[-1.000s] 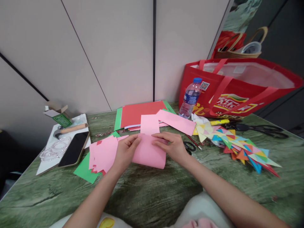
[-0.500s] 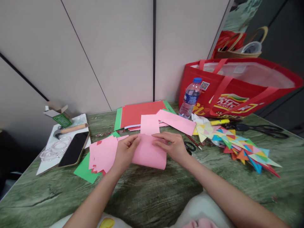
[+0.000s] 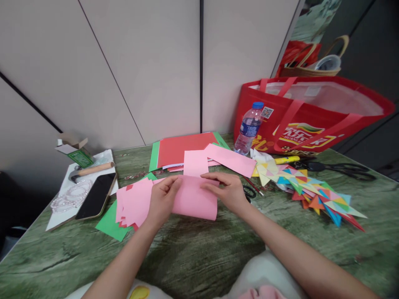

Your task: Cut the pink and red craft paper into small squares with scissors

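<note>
A sheet of pink paper (image 3: 195,201) is bent over on itself between my hands, its rounded fold facing me and its edges at the top. My left hand (image 3: 163,197) pinches the upper left corner between thumb and fingers. At the upper right edge, my right hand (image 3: 227,189) has its thumb and fingers closed on the paper. Just behind lies a flat pink rectangle (image 3: 195,162), partly covered by the folded sheet. A longer pink strip (image 3: 232,160) slants off to the right. Beside my left hand is a pile of pink paper pieces (image 3: 132,203).
On the left are a phone (image 3: 96,197), a hammer (image 3: 93,171) and a small green box (image 3: 76,153). A water bottle (image 3: 249,128) stands before a red bag (image 3: 311,112). Folded colourful paper pieces (image 3: 311,187) and black scissors (image 3: 339,168) lie right. Red paper (image 3: 183,148) lies behind.
The hands and the folded pink sheet stay almost in place. The right fingers have shifted slightly along the top edge, and the whole view has drifted a little.
</note>
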`<state>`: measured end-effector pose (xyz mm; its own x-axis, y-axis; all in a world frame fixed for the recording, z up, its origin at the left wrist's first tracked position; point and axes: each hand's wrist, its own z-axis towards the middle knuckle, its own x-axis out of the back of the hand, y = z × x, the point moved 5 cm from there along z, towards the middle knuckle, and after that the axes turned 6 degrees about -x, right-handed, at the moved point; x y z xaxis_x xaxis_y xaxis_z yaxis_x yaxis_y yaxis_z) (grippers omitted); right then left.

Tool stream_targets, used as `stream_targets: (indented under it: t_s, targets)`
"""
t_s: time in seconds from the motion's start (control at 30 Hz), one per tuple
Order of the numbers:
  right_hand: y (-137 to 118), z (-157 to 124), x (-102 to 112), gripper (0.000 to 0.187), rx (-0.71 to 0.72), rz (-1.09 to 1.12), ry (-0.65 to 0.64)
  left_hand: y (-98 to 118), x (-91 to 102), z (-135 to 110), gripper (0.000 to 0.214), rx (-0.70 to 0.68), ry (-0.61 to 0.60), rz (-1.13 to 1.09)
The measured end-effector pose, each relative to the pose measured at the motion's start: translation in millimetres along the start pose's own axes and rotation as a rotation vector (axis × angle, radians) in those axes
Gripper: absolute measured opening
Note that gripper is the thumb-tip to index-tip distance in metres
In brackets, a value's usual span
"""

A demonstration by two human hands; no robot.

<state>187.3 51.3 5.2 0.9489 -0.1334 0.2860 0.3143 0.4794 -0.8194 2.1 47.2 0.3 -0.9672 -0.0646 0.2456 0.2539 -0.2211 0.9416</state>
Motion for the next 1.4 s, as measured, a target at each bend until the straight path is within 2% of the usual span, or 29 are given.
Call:
stream_targets:
  t_s: [0.37, 1.07, 1.4]
  targets:
    - [2.7, 0.7, 1.2, 0.011, -0.107, 0.1, 0.019, 1.5, 1.3, 0.9, 0.023, -0.039, 0.031, 0.01]
    - [6.6, 1.3, 0.4, 0.016, -0.106, 0.113, -0.003, 0.0, 1.1, 0.8, 0.023, -0.041, 0.025, 0.016]
    - [6.9, 1.2, 0.4, 0.012, -0.118, 0.114, 0.01, 1.7, 1.3, 1.2, 0.024, -0.087, 0.029, 0.059]
